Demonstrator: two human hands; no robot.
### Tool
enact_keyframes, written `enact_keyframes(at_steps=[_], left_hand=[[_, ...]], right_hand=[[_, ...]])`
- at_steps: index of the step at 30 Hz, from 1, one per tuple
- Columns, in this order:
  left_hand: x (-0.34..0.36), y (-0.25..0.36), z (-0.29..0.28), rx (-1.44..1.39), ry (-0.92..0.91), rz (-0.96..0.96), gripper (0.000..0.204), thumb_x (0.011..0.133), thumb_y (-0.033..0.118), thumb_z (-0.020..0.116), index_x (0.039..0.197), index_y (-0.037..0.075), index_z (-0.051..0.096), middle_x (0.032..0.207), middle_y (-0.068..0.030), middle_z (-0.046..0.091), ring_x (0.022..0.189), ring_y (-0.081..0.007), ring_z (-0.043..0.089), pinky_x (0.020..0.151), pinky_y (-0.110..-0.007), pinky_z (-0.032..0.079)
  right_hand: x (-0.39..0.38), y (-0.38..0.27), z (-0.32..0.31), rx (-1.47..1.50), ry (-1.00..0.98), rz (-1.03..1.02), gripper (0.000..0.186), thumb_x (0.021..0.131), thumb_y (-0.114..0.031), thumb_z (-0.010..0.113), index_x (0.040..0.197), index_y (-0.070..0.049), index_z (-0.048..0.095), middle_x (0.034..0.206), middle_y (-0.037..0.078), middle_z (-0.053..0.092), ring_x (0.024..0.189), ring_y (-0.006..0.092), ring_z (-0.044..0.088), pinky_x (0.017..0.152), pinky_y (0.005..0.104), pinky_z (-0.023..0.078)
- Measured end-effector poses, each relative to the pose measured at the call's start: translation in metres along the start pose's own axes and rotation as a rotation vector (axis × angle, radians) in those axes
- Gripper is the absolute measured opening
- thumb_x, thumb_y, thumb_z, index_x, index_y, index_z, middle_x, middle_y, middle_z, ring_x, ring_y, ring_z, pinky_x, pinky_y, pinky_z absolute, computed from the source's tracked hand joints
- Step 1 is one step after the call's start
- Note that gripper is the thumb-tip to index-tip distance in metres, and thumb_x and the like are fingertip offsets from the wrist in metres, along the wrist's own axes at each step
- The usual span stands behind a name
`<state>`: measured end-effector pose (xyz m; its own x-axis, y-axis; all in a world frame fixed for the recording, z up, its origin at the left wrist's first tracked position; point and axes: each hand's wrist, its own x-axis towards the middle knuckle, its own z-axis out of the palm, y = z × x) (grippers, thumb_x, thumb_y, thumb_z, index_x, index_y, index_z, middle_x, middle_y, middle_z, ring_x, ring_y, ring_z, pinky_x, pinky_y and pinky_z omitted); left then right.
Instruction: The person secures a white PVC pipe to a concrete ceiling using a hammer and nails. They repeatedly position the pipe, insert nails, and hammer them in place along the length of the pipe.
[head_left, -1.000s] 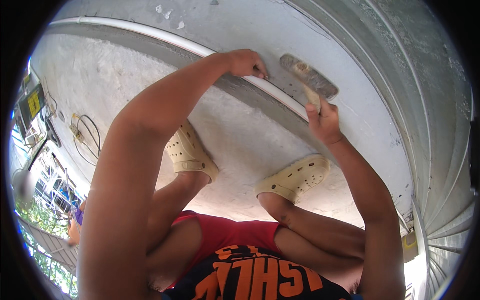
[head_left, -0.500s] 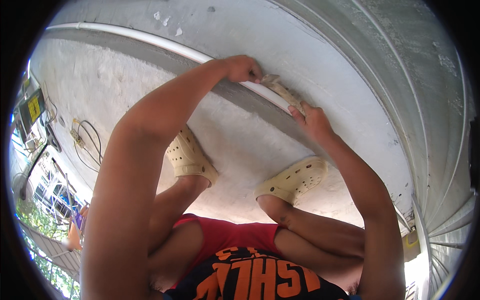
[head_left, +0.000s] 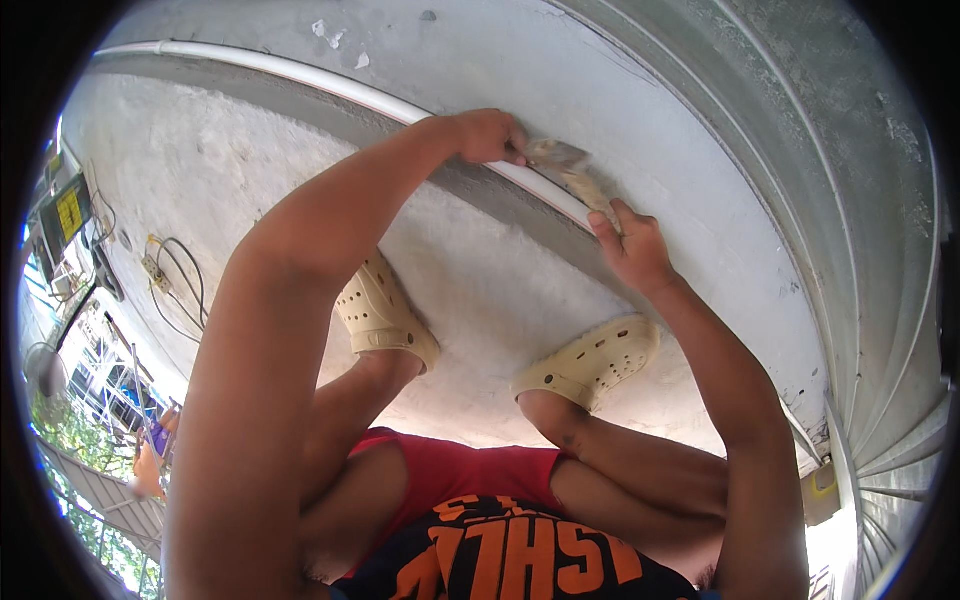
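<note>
A long white pipe [head_left: 290, 70] runs along a grey ledge at the foot of the wall. Up at the pipe, my left hand [head_left: 490, 136] is closed, its fingertips pinched close to the wall; what they hold, if anything, is too small to make out. My right hand [head_left: 636, 245] grips the worn wooden handle of a hammer [head_left: 590, 188], thumb laid along it. Motion smears the hammer's grey head [head_left: 556, 154], which hangs just right of my left fingertips, above the pipe.
My feet, in cream clogs [head_left: 585, 362], stand on the concrete floor [head_left: 480, 300] below the ledge. Ribbed grey metal sheeting [head_left: 850, 200] curves along the right. At the left are a black cable with an outlet box [head_left: 155, 273] and a dark machine with a yellow label [head_left: 68, 213].
The hammer's head has swung slightly away from my left fingertips, and my right hand has shifted a little to the right. My left hand stays almost in place.
</note>
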<state>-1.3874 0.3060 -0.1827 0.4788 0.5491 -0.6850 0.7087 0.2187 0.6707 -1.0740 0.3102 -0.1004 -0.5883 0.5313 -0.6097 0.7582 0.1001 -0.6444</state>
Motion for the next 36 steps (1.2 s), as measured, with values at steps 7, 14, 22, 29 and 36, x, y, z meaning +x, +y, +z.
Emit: enact_keyframes(at_steps=[7,14,22,29,36], left_hand=[[0.005,-0.013,0.01,-0.007,-0.029,0.059,0.026,0.098,0.031,0.069,0.12,0.022,0.078,0.122,-0.0087,0.072,0.117,-0.0294,0.064,0.103,-0.039,0.049],[0.007,-0.022,0.009,-0.076,0.004,0.125,0.025,0.096,0.03,0.073,0.106,0.007,0.076,0.109,-0.0105,0.07,0.104,-0.0298,0.065,0.093,-0.04,0.05],[0.016,-0.028,0.009,-0.063,-0.024,0.125,0.024,0.095,0.028,0.073,0.108,0.009,0.077,0.114,-0.0107,0.07,0.109,-0.03,0.064,0.095,-0.039,0.05],[0.002,-0.015,-0.001,-0.003,0.182,0.109,0.025,0.098,0.033,0.067,0.116,0.019,0.077,0.109,-0.0131,0.071,0.107,-0.0324,0.066,0.096,-0.043,0.051],[-0.11,0.009,-0.094,-0.26,0.445,-0.001,0.02,0.086,0.027,0.063,0.097,0.013,0.072,0.097,-0.0115,0.074,0.086,-0.0307,0.07,0.077,-0.045,0.057]], right_hand=[[0.008,0.0,0.001,-0.064,0.0,0.042,0.066,0.103,-0.058,0.052,0.11,0.006,0.064,0.071,0.024,0.066,0.073,0.046,0.068,0.067,0.0516,0.055],[0.006,0.015,0.01,-0.15,0.012,0.026,0.068,0.103,-0.059,0.052,0.114,0.007,0.064,0.078,0.025,0.07,0.08,0.0448,0.07,0.07,0.0502,0.055],[0.009,0.013,0.009,-0.19,0.03,0.003,0.067,0.102,-0.059,0.054,0.115,0.006,0.065,0.076,0.026,0.069,0.077,0.045,0.07,0.069,0.05,0.056],[0.018,-0.043,-0.049,-0.035,0.06,0.101,0.065,0.103,-0.06,0.049,0.103,0.003,0.067,0.071,0.027,0.066,0.072,0.0458,0.069,0.067,0.0499,0.053],[0.06,-0.11,-0.052,-0.179,0.086,-0.058,0.068,0.105,-0.059,0.047,0.093,0.005,0.069,0.079,0.03,0.067,0.081,0.0469,0.069,0.074,0.0504,0.053]])
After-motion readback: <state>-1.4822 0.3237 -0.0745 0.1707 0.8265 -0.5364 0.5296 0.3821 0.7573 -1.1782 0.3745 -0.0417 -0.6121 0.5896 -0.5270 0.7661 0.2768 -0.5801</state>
